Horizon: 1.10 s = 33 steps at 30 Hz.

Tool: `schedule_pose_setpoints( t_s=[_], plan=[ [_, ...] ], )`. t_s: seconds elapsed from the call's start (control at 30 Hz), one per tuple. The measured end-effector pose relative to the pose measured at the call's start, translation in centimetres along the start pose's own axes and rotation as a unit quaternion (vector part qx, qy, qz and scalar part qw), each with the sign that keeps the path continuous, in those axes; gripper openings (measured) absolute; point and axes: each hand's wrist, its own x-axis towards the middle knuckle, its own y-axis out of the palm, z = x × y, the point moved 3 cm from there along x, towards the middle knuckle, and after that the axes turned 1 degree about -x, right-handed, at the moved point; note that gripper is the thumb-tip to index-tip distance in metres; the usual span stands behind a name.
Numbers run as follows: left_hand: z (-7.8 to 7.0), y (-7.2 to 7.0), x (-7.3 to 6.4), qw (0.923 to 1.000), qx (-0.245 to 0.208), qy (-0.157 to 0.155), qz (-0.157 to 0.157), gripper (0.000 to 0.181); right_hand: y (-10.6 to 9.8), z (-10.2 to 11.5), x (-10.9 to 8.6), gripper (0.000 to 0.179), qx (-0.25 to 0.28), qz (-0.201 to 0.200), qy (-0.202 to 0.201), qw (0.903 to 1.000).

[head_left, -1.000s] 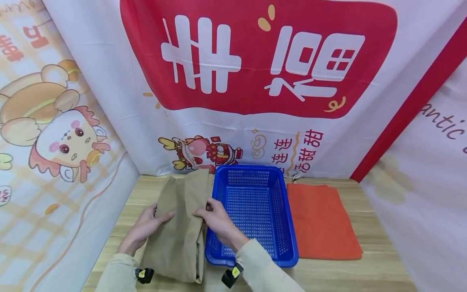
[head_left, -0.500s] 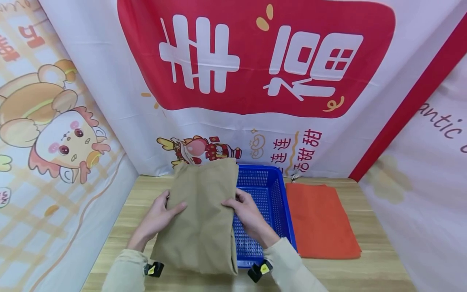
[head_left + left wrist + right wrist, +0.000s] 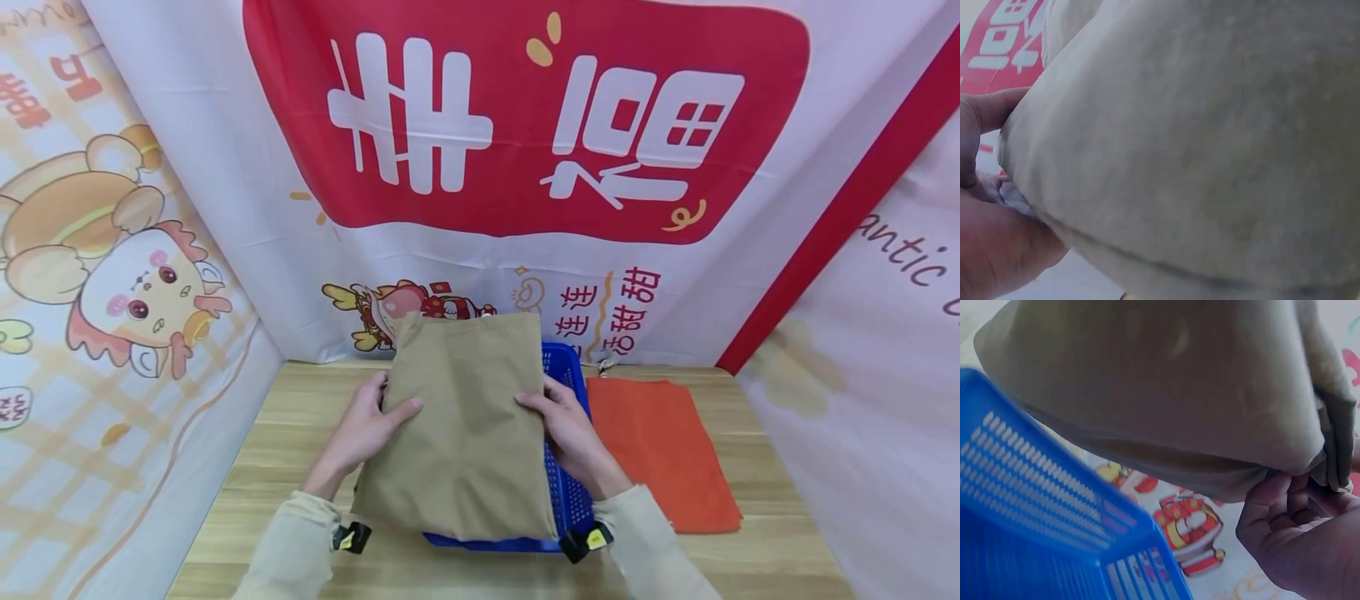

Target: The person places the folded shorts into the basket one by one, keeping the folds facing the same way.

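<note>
A folded khaki cloth [image 3: 465, 425] is held up between both hands, above the blue plastic basket [image 3: 491, 546], and hides most of it in the head view. My left hand [image 3: 371, 425] grips the cloth's left edge, thumb on top and fingers behind. At the right edge my right hand [image 3: 570, 429] pinches the cloth the same way. In the right wrist view the fingers of the right hand [image 3: 1304, 531] curl under the layered fabric, with the perforated basket [image 3: 1041, 481] below it. Fabric fills most of the left wrist view, beside the left hand [image 3: 997, 244].
An orange folded cloth [image 3: 660, 454] lies flat on the wooden table [image 3: 247, 492], right of the basket. Printed fabric walls, including a white and red backdrop [image 3: 517, 125], stand behind and on both sides.
Both hands have carried the khaki cloth rightward from the table's left side, beside the basket, to over it. The cloth now faces up more fully. The basket and orange cloth look unmoved.
</note>
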Motion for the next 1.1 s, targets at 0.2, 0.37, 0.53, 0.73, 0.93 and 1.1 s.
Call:
schedule_pose_setpoints(
  t_s=[0.2, 0.37, 0.53, 0.73, 0.93, 1.1],
  plan=[
    [-0.4, 1.8, 0.9, 0.9999, -0.01, 0.01, 0.0, 0.052, -2.5, 0.3, -0.1, 0.05, -0.028, -0.006, 0.003, 0.9996],
    [-0.6, 3.1, 1.6, 0.9998, 0.012, 0.014, 0.001, 0.055, -4.5, 0.5, 0.0, 0.051, -0.046, -0.015, 0.006, 0.9988],
    [-0.7, 4.2, 2.5, 0.9979, 0.059, 0.026, 0.004, 0.056, -6.5, 0.6, 0.1, 0.049, -0.076, -0.024, 0.002, 0.9968],
    [-0.3, 5.4, 3.4, 0.9973, 0.07, 0.018, 0.013, 0.055, -8.2, 0.0, 0.7, 0.048, -0.1, -0.027, 0.008, 0.9945],
    [0.6, 6.5, 4.1, 0.9974, 0.07, -0.003, 0.018, 0.046, -9.1, -0.8, 1.2, 0.044, -0.143, -0.041, 0.008, 0.9889],
    [1.5, 7.1, 4.6, 0.997, 0.074, -0.015, 0.02, 0.043, -9.6, -1.5, 1.7, 0.041, -0.173, -0.046, 0.009, 0.9838]
  ],
)
